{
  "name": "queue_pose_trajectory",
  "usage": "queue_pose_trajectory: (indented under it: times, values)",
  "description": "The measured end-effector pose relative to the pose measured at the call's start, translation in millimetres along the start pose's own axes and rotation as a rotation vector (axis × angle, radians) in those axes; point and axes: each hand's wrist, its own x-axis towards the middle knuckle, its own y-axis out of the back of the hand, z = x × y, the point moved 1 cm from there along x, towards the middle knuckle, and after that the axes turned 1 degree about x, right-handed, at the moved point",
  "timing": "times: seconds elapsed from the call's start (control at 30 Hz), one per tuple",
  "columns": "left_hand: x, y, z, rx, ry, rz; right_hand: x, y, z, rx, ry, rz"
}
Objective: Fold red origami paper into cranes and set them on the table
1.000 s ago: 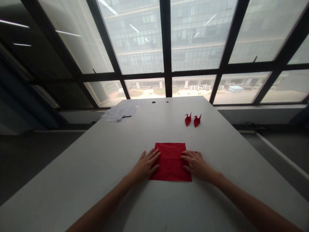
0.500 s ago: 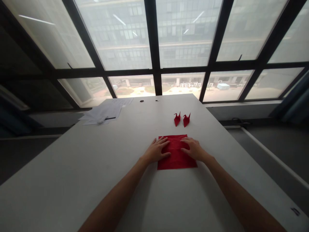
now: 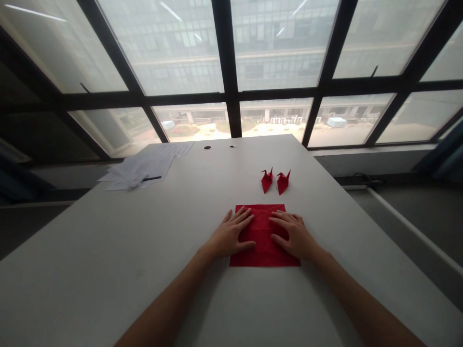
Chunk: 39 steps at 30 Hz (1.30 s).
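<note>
A square sheet of red paper (image 3: 263, 253) lies flat on the white table, with faint creases across it. My left hand (image 3: 231, 233) rests on its left side, fingers spread and nothing gripped. On the right side of the sheet lies my right hand (image 3: 292, 233), also with fingers apart and palm down. Just beyond the sheet stand two folded red paper cranes, a left crane (image 3: 266, 181) and a right crane (image 3: 283, 182), side by side and untouched.
The white table (image 3: 152, 250) reaches to a large window (image 3: 275, 48). Loose white papers (image 3: 152, 161) lie at its far left, with a dark pen (image 3: 152, 179) on them. Two cable holes, a left one (image 3: 207, 148) and a right one (image 3: 232, 146), are near the far edge.
The view has shifted a little closer to the sheet, so everything on the table looks slightly larger. Both hands stay spread on the red paper, with the sheet lying flat.
</note>
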Motion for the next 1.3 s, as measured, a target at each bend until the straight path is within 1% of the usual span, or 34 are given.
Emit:
queue_pose_trajectory:
  times: [0.17,0.4,0.5,0.67,0.83,0.97,1.13,1.3]
  values:
    - [-1,-1.6,-1,-0.015,0.02,0.024,-2,1,0,0.003,0.013,0.01]
    - [0,-3.3,-5,-0.053,0.034,0.057,-2,-6,10,-0.002,-0.011,0.041]
    - [1,-6.1,-7,-0.028,0.029,0.039,-1,-8,12,0.005,-0.017,0.043]
    - [2,-10.2,-12,0.016,0.02,0.015,-1,-10,13,0.01,-0.018,0.003]
    - [3,-10.9,-14,0.02,0.009,0.014,-1,-10,13,0.028,-0.022,0.031]
    - [3,-8.0,-12,-0.009,0.014,0.014,-1,-8,14,0.075,-0.055,0.056]
    - [3,-7.3,-13,-0.113,0.044,0.085,-1,-8,19,0.123,-0.061,0.098]
    - [5,-10.9,-16,-0.294,0.005,0.186,-1,-7,22,0.169,-0.059,0.201]
